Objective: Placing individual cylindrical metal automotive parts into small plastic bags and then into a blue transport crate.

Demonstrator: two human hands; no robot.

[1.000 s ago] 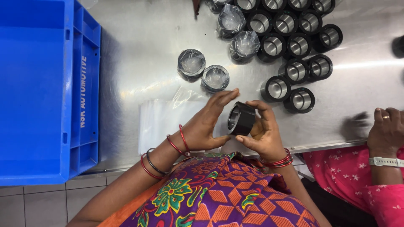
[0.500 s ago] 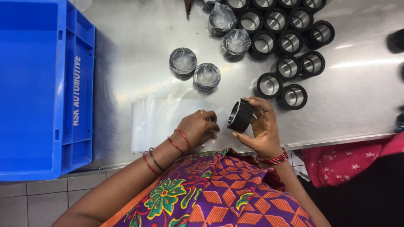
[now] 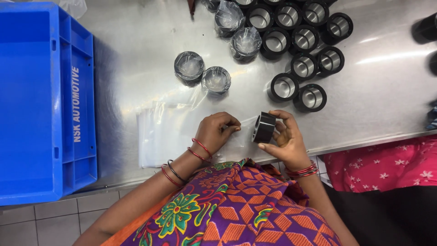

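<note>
My right hand (image 3: 284, 139) holds a black metal ring (image 3: 263, 127) on its side, just above the near edge of the steel table (image 3: 378, 68). My left hand (image 3: 217, 131) pinches the edge of a clear plastic bag (image 3: 234, 134) that lies on a stack of clear bags (image 3: 161, 132). Two bagged rings (image 3: 202, 73) stand beyond my left hand. Two more bagged rings (image 3: 236, 29) sit further back. Several bare black rings with shiny bores (image 3: 305, 54) are grouped at the back right.
A large blue plastic crate (image 3: 41, 100) stands at the left on the table. Another person in pink flowered cloth (image 3: 387, 159) is at the right, past the table's edge. Dark objects (image 3: 428, 27) sit at the far right edge.
My left hand left the ring and dropped to the bags, where it now pinches one. The right hand keeps the ring. The other person's hand at the right has gone from view.
</note>
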